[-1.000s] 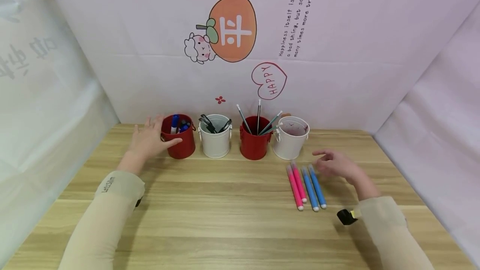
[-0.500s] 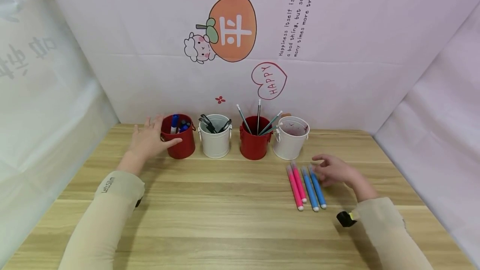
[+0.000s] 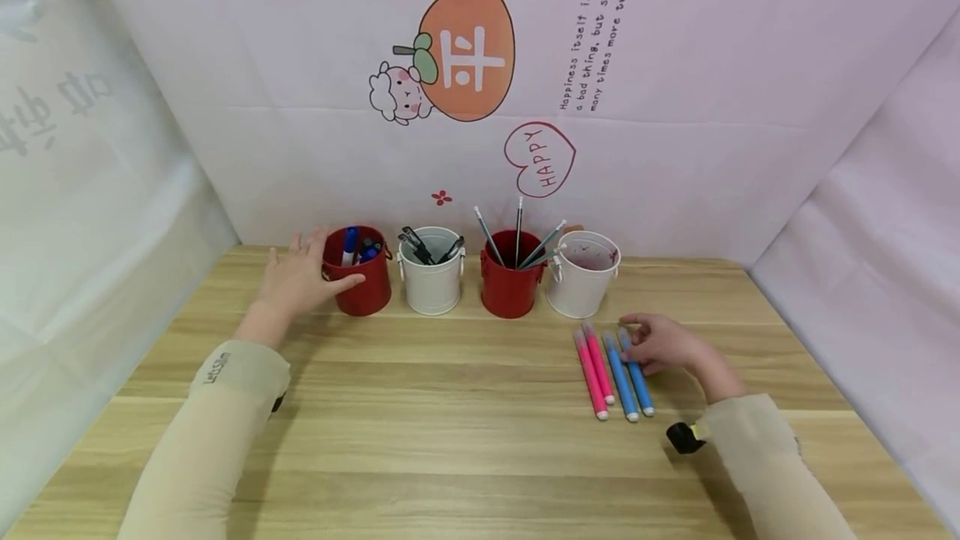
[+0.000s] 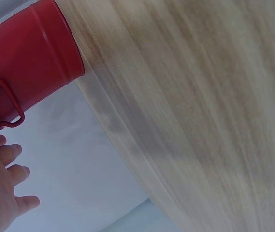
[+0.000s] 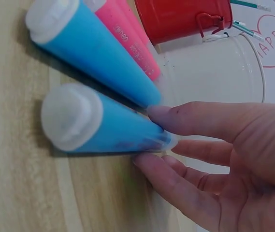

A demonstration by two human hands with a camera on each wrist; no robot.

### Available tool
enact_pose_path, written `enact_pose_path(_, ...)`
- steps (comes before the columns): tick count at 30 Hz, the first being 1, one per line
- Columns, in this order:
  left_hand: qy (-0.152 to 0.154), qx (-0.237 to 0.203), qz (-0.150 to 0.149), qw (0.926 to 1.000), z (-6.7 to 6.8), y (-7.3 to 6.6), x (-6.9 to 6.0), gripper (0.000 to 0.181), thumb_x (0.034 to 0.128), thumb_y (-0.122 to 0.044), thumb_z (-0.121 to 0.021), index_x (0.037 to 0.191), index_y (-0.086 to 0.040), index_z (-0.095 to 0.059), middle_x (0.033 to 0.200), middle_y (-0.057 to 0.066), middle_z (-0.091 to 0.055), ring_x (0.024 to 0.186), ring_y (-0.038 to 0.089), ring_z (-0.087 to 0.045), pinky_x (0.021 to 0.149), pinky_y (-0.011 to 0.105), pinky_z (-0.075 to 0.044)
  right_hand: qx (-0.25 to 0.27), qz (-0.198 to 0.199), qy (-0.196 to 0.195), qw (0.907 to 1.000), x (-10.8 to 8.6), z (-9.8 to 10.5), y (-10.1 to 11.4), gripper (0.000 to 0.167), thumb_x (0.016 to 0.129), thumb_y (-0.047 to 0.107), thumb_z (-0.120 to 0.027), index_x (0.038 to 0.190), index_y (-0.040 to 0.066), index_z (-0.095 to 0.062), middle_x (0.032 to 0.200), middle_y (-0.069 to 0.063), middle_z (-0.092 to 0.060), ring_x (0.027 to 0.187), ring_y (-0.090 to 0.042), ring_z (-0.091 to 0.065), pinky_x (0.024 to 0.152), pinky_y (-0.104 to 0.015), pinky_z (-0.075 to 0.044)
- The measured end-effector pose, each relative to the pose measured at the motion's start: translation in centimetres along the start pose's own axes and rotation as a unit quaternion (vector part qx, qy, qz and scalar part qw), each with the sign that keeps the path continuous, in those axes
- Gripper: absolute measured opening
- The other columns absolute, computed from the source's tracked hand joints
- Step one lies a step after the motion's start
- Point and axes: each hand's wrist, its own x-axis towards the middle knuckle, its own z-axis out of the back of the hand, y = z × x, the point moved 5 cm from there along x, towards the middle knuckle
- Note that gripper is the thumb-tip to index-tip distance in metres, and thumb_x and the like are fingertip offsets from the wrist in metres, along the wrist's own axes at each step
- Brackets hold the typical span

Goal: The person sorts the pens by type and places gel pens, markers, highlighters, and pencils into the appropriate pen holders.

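My left hand (image 3: 294,280) rests against the left side of a red bucket (image 3: 365,290), fingers spread and thumb across its front. In the left wrist view those fingertips sit by the bucket's wire handle (image 4: 11,108). My right hand (image 3: 663,344) is at the far end of the rightmost blue felt-tip marker (image 5: 118,123). Thumb and fingers straddle that end, very near or touching it; no firm pinch shows. Just left lie another blue marker (image 3: 621,377) and two pink markers (image 3: 589,373) (image 3: 599,365), clear-capped ends pointing toward the buckets.
A white bucket (image 3: 432,290) holds black pens. Pencils stand in a second red bucket (image 3: 507,294), and a second white bucket (image 3: 577,294) is at the row's right end. Blue-capped markers (image 3: 350,247) stand in the left red bucket. Behind rises a printed white cloth (image 3: 300,157).
My right hand has moved left and slightly nearer, from beside the markers onto the end of the rightmost blue one. The left hand and the buckets stay where they were.
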Motion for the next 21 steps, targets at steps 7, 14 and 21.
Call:
enact_pose_path(7, 0.003, 0.005, 0.0, 1.0, 0.1, -0.14, 0.02, 0.116, 0.088, -0.079, -0.054, 0.162, 0.0, -0.014, 0.162, 0.033, -0.021, 0.149, 0.056, -0.011, 0.115, 0.076, -0.006, -0.007, 0.003, 0.002, 1.0, 0.04, 0.0, -0.04, 0.068, 0.088, -0.003, -0.072, 0.144, -0.019, -0.037, 0.097, -0.014, -0.049, 0.077, -0.02, -0.058, 0.069, -0.038, -0.062)
enact_pose_path(14, 0.004, 0.01, 0.002, 0.9999, 0.04, -0.15, 0.03, 0.115, 0.0881, -0.08, -0.053, 0.162, 0.0, -0.014, 0.162, 0.033, -0.022, 0.15, 0.055, -0.011, 0.115, 0.075, -0.004, -0.017, -0.006, 0.005, 0.9998, -0.09, 0.16, 0.26, 0.067, 0.088, -0.002, -0.072, 0.144, -0.018, -0.039, 0.098, -0.015, -0.05, 0.077, -0.02, -0.057, 0.068, -0.037, -0.062)
enact_pose_path(21, 0.005, 0.006, 0.003, 1.0, 0.01, -0.03, 0.09, 0.116, 0.0878, -0.08, -0.053, 0.162, -0.001, -0.014, 0.162, 0.033, -0.021, 0.15, 0.055, -0.01, 0.115, 0.076, -0.005, -0.005, 0.009, -0.006, 0.9999, -0.19, 0.61, 0.21, 0.064, 0.087, -0.003, -0.071, 0.143, -0.015, -0.041, 0.1, -0.017, -0.051, 0.077, -0.02, -0.056, 0.065, -0.033, -0.06)
